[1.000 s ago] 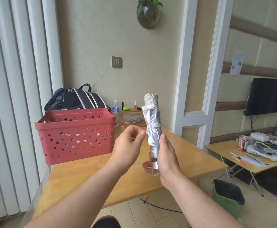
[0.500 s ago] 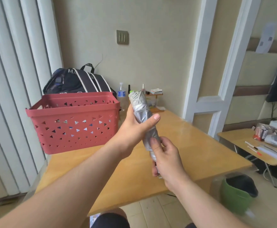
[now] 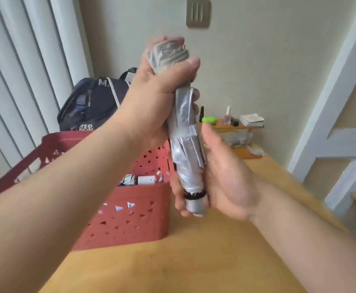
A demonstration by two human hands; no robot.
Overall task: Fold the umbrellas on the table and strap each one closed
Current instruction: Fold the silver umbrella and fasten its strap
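Both hands, left hand (image 3: 156, 87) above right hand (image 3: 221, 178), grip the upright umbrella (image 3: 185, 132), handle down

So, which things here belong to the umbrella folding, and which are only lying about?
Job: umbrella, left hand gripping its top, right hand gripping its handle end, table.

Lying about: red basket, backpack, small shelf with bottles.

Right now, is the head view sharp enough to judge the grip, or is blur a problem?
Head view: motion blur smears the red basket and the forearms; the silver umbrella and both hands, left hand and right hand, stay readable. Lighting is even, no glare; wide-angle bending shows at the edges.
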